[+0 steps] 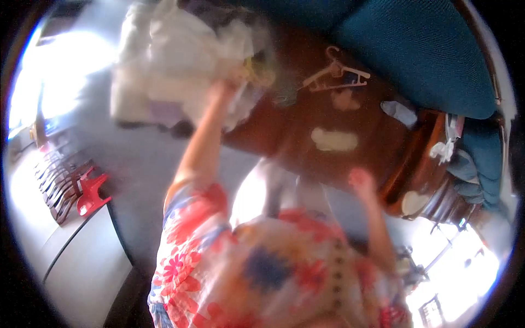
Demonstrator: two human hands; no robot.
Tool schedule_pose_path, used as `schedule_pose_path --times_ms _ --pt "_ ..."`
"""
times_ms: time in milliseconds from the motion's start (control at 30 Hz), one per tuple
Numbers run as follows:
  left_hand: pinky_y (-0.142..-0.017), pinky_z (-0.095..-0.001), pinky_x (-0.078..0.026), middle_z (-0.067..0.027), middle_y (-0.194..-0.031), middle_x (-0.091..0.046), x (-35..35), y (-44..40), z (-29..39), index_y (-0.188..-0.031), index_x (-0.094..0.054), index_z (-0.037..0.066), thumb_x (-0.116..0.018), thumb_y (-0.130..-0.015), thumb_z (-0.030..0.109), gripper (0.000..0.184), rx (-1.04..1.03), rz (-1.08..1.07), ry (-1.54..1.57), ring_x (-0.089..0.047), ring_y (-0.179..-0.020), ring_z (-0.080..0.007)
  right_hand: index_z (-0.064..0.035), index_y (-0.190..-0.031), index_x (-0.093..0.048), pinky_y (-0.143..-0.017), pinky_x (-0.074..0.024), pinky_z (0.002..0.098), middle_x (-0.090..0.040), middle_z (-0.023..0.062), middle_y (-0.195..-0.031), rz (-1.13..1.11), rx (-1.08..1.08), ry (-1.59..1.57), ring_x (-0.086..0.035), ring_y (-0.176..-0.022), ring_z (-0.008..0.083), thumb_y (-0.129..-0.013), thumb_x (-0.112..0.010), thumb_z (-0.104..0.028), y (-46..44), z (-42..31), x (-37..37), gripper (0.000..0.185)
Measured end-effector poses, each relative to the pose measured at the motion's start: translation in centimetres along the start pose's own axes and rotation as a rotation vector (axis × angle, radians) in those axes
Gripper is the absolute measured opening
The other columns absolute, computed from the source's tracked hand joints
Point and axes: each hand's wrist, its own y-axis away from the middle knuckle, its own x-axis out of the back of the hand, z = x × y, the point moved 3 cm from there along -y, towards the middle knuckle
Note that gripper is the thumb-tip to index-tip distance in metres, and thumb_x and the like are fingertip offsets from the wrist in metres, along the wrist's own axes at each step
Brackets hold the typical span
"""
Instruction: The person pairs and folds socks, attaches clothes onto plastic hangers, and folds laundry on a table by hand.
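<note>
My left hand reaches forward to a large bundle of white cloth at the upper left and appears closed on its right side. Motion smears the fingers and the cloth there. A yellow patch shows just right of this hand; what it is I cannot make out. My right hand hangs near the front edge of a brown wooden surface, apart from the things on it; its fingers are blurred. A pale clothes hanger lies on the wood, with a cream oblong item nearer to me.
Teal cushions line the back of the wooden surface. A light grey-blue item rests beside them. At the left stand a red chair and a stack of dark chairs. White cloth hangs at the right.
</note>
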Motion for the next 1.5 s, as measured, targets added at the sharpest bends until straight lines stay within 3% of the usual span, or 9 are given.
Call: schedule_pose_path --times_ms 200,367,667,833,1000,1033,1067,1267,1500 --pt "-0.062 -0.0371 -0.046 -0.013 -0.069 -0.061 5.5 5.0 4.4 -0.078 -0.065 0.01 -0.058 -0.073 0.036 0.028 -0.217 0.234 0.093 -0.059 -0.064 -0.0287 0.0028 -0.101 -0.054 -0.066 -0.0479 0.0231 -0.061 0.009 -0.085 -0.048 0.341 0.253 -0.059 -0.074 0.0132 -0.082 -0.053 -0.006 -1.0 -11.8 -3.7 0.02" --pt "-0.067 -0.0412 -0.046 -0.0138 -0.077 -0.062 6.2 2.0 1.2 -0.079 -0.065 0.012 -0.052 -0.075 0.037 0.028 -0.087 0.205 -0.136 -0.059 -0.076 -0.0315 0.0018 -0.1 -0.054 -0.068 -0.0484 0.0234 -0.06 0.0074 -0.084 -0.174 0.478 0.146 -0.057 -0.076 0.0116 -0.083 -0.052 -0.005 -2.7 -16.4 -6.5 0.019" --pt "-0.066 -0.0405 -0.046 -0.0114 -0.078 -0.062 4.6 -0.5 0.5 -0.08 -0.065 0.016 -0.053 -0.071 0.041 0.029 -0.051 0.139 -0.114 -0.058 -0.076 -0.0331 0.0014 -0.102 -0.053 -0.068 -0.0484 0.0227 -0.06 0.006 -0.086 -0.201 0.279 0.056 -0.057 -0.075 0.0101 -0.084 -0.051 -0.007 -3.0 -13.9 -6.5 0.02" --pt "-0.05 -0.0264 -0.042 -0.0076 -0.061 -0.059 3.8 2.7 4.5 -0.076 -0.062 -0.003 -0.061 -0.075 0.018 0.021 -0.275 0.004 0.432 -0.051 -0.055 -0.0091 0.0012 -0.104 -0.052 -0.068 -0.0481 0.0246 -0.061 0.0087 -0.088 -0.129 0.499 0.115 -0.058 -0.079 0.0137 -0.081 -0.056 -0.011 -6.3 -18.9 -10.6 0.026" --pt "-0.052 -0.0244 -0.043 -0.0057 -0.061 -0.06 7.1 11.0 9.7 -0.08 -0.062 -0.001 -0.061 -0.075 0.019 0.02 -0.391 -0.106 0.552 -0.051 -0.055 -0.0076 -0.0022 -0.109 -0.047 -0.073 -0.0457 0.0265 -0.057 0.0078 -0.093 -0.007 0.939 0.04 -0.055 -0.083 0.0154 -0.078 -0.061 -0.018 -9.2 -26.7 -15.0 0.037" --pt "-0.052 -0.0241 -0.043 -0.0062 -0.061 -0.06 7.2 11.5 9.9 -0.078 -0.062 -0.001 -0.062 -0.074 0.018 0.02 -0.375 -0.109 0.603 -0.05 -0.054 -0.0074 -0.0025 -0.105 -0.049 -0.071 -0.0455 0.0271 -0.057 0.0061 -0.09 -0.109 0.74 -0.151 -0.054 -0.081 0.0156 -0.078 -0.062 -0.019 -9.3 -27.0 -15.5 0.034" --pt "-0.052 -0.0244 -0.043 -0.0064 -0.061 -0.06 7.4 11.6 9.9 -0.078 -0.062 -0.001 -0.062 -0.074 0.018 0.02 -0.376 -0.087 0.56 -0.051 -0.055 -0.0077 -0.002 -0.102 -0.052 -0.069 -0.045 0.0275 -0.058 0.0061 -0.09 -0.099 0.866 -0.074 -0.055 -0.08 0.0157 -0.079 -0.061 -0.018 -9.1 -27.2 -15.5 0.029" --pt "-0.055 -0.0278 -0.045 -0.0102 -0.065 -0.062 6.3 11.8 9.8 -0.08 -0.062 0.0 -0.064 -0.072 0.019 0.02 -0.385 -0.036 0.454 -0.058 -0.056 -0.0139 0.0019 -0.086 -0.058 -0.067 -0.045 0.0277 -0.061 0.0094 -0.081 0.02 0.745 -0.018 -0.057 -0.075 0.0165 -0.08 -0.058 -0.015 -7.4 -25.7 -15.1 0.018" --pt "-0.057 -0.028 -0.046 -0.0123 -0.067 -0.061 5.1 12.9 10.9 -0.083 -0.062 0.0 -0.062 -0.074 0.02 0.022 -0.447 -0.115 0.551 -0.058 -0.059 -0.0158 -0.0003 -0.093 -0.056 -0.064 -0.0459 0.0301 -0.061 0.0129 -0.078 0.131 0.766 -0.032 -0.059 -0.072 0.0204 -0.081 -0.057 -0.016 -6.9 -23.7 -14.4 0.02"
